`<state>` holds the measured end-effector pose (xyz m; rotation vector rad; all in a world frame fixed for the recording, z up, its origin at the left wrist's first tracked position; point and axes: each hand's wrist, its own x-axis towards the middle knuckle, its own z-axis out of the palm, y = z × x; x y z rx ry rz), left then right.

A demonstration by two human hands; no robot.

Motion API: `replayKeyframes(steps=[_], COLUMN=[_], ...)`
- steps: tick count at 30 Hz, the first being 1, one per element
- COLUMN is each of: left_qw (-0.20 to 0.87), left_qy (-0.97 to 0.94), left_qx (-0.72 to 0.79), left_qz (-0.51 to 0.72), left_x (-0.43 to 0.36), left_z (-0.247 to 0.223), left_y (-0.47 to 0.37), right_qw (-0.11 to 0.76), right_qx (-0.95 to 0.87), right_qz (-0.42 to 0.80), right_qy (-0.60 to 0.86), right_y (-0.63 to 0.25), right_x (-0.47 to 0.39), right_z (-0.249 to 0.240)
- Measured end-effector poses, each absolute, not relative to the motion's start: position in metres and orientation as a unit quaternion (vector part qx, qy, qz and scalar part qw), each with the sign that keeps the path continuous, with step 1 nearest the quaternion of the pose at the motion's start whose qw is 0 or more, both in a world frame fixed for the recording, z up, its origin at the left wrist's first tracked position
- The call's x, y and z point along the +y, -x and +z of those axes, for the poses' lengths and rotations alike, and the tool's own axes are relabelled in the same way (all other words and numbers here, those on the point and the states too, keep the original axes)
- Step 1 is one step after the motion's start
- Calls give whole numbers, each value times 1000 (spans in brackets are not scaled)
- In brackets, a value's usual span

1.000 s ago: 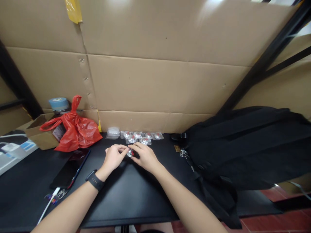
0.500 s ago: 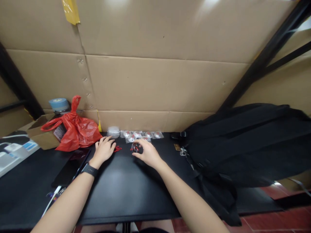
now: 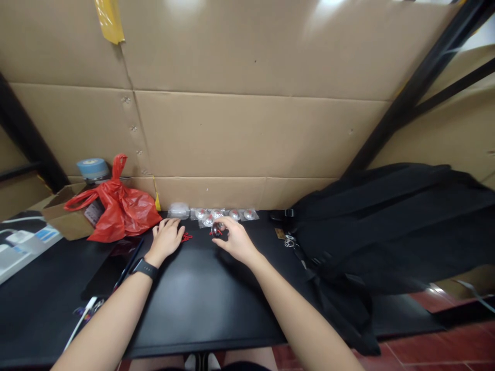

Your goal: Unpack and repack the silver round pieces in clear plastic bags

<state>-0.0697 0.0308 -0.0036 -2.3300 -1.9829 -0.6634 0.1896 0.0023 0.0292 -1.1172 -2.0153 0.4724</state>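
Observation:
Between the thumb and fingers of my right hand [image 3: 236,240] is a small round clear case [image 3: 217,230] with something red in it or behind it. My left hand [image 3: 167,238] lies palm down on the black table [image 3: 193,309], fingers spread, beside a small heap of red cord [image 3: 186,237]. Just beyond its fingertips sits a stack of clear round pieces [image 3: 178,210]. Several clear packets [image 3: 234,214] with round, red-marked items lie in a row along the cardboard wall, behind my right hand.
A red plastic bag [image 3: 126,211] and a cardboard box [image 3: 67,219] stand at the left, near a white power strip [image 3: 27,252]. A dark phone [image 3: 110,268] lies left of my left wrist. A large black backpack [image 3: 386,226] fills the right side.
My right hand has lifted and turned slightly with the clear case, which now appears a little higher. My left hand has stayed about where it was. The camera view has shifted slightly.

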Motion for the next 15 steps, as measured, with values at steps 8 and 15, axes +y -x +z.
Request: replayKeyframes(steps=[8,15], left_qw=[60,-67], left_qy=[768,877], left_qx=[-522,-391], left_qz=[-367,-271], left_x=[16,-15], left_z=[25,28], left_y=[60,20], right_qw=[428,399], right_qx=[-782,-801], right_qz=[148,209], right_qy=[427,393], right_y=[-203,-215], right_x=[7,7], right_z=[36,43])
